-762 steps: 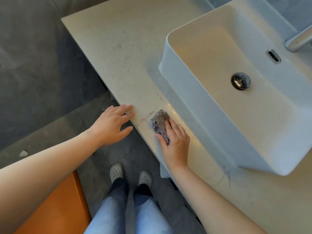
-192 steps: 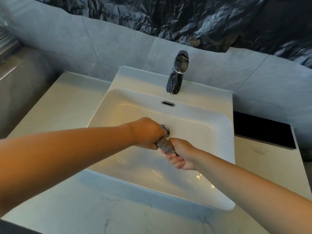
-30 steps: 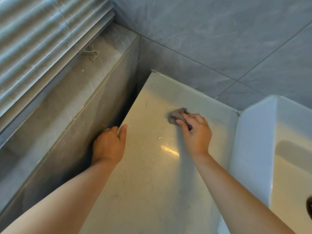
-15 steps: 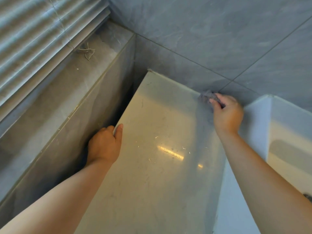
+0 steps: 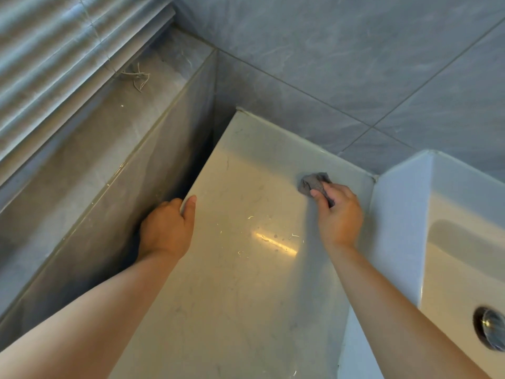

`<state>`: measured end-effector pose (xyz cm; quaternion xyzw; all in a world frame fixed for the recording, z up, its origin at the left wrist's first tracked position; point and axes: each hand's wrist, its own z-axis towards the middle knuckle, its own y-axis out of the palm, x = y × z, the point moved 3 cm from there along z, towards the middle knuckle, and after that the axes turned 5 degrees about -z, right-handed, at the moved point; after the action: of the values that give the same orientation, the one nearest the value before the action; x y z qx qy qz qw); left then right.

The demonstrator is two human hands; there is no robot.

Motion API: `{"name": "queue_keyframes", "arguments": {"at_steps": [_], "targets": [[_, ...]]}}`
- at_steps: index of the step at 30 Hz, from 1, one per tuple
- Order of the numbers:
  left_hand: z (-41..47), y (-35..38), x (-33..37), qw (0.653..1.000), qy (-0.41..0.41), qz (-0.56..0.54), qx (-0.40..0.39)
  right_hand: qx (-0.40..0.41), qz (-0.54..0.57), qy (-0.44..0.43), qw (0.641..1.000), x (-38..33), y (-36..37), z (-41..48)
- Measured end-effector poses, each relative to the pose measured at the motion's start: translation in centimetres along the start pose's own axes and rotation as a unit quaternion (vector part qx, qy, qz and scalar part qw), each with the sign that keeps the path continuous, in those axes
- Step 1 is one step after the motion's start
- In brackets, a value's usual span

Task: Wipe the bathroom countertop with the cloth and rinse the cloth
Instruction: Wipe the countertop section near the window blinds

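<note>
I see right hand (image 5: 340, 216) fingers pinching the cloth (image 5: 313, 183) near the desk (image 5: 246, 283) back edge; left hand (image 5: 165, 231) fingers curl over its side edge.

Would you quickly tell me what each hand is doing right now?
Left hand: gripping the countertop edge.
Right hand: closed on the cloth.

Two bare forearms, no sleeves, left hand (image 5: 165, 231), right hand (image 5: 340, 217)

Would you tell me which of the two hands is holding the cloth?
The right hand presses the cloth near the sink; the left hand grips the countertop edge.
</note>
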<state>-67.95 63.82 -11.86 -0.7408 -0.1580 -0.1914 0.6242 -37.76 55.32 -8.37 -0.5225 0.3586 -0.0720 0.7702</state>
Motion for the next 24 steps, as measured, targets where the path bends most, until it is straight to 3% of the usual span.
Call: {"name": "queue_keyframes", "arguments": {"at_steps": [6, 9, 11, 14, 16, 18, 21, 24], "targets": [[-0.1, -0.3, 0.2, 1.0, -0.006, -0.005, -0.008, -0.024, 0.02, 0.026, 0.999, -1.5, -0.3, -4.0], [0.0, -0.3, 0.2, 1.0, -0.003, -0.003, -0.009, -0.073, 0.098, 0.033, 0.992, -2.3, -1.3, -4.4], [0.0, -0.2, 0.1, 1.0, -0.002, 0.0, -0.007, -0.003, 0.139, 0.036, 0.99, -2.4, -2.8, -3.1], [0.0, -0.2, 0.1, 1.0, 0.002, 0.01, -0.002, 0.123, -0.002, -0.015, 0.992, -1.7, -4.8, 0.7], [0.1, -0.1, 0.0, 1.0, 0.009, 0.017, 0.001, 0.105, -0.168, -0.084, 0.977, -1.2, -5.0, 3.3], [0.1, 0.0, 0.0, 1.0, 0.014, 0.016, 0.003, 0.03, -0.268, -0.067, 0.961, 0.2, -4.4, 5.6], [0.2, 0.1, -0.1, 1.0, 0.012, 0.011, 0.005, -0.062, -0.293, 0.029, 0.954, 2.0, -2.6, 6.6], [0.2, 0.1, -0.1, 1.0, 0.014, 0.011, 0.007, -0.052, -0.234, 0.028, 0.971, 2.6, -1.2, 5.2]]}}
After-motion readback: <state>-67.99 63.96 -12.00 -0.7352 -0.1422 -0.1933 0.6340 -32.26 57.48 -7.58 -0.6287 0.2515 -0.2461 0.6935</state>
